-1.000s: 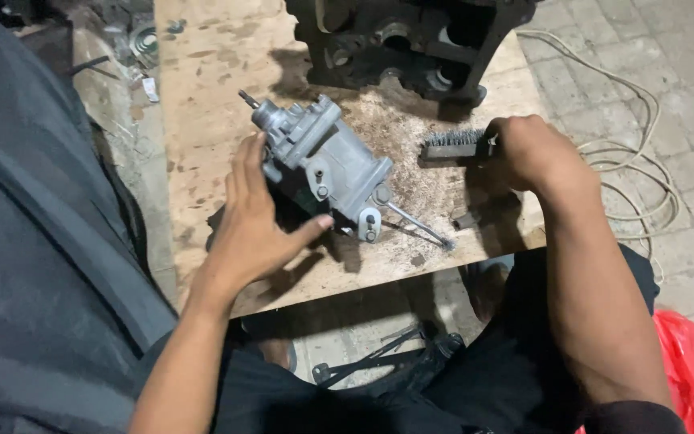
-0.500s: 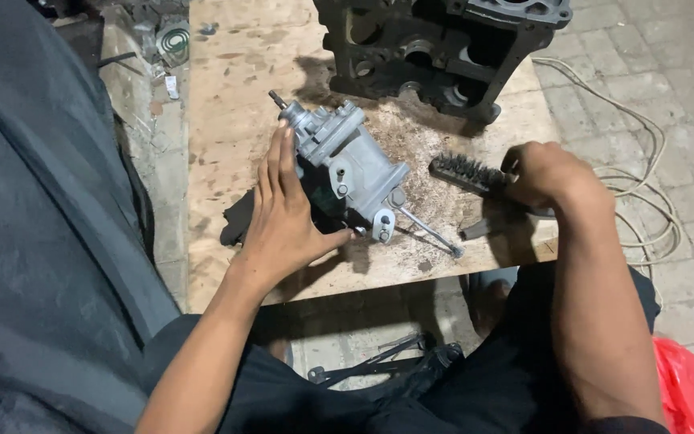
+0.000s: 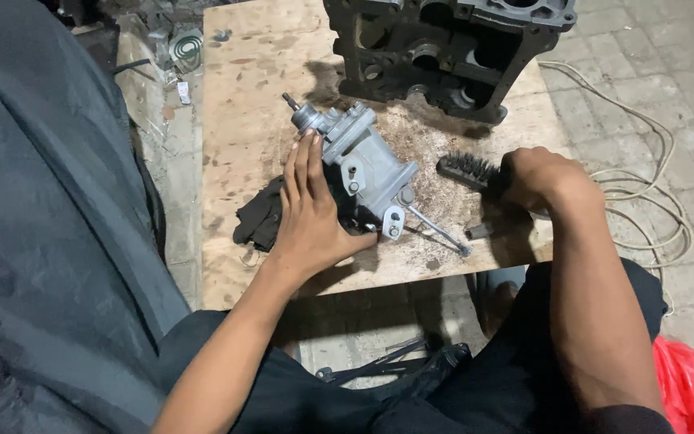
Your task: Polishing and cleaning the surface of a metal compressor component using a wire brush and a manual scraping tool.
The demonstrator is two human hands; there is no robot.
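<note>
Grey cast-metal pump housing [image 3: 361, 165] is lying at a slant in the middle of the plywood counter [image 3: 242, 104], its stub shaft pointing up-left and a thin rod [image 3: 437, 233] sticking out toward the counter's near edge. The left hand [image 3: 312, 210] is lying flat against the housing's left flank, fingers straight and pressed together, thumb tucked under the lower end near a bolted lug. A black rag [image 3: 260, 219] is lying partly under that hand. The right hand [image 3: 541, 178] is closing in a fist around the handle of a black wire brush [image 3: 467, 170], whose bristles are pointing left, just beside the housing but not touching it. A dark engine block [image 3: 443, 48] is standing at the far edge of the counter. White cord [image 3: 652, 201] is looping over the paved floor to the right.
</note>
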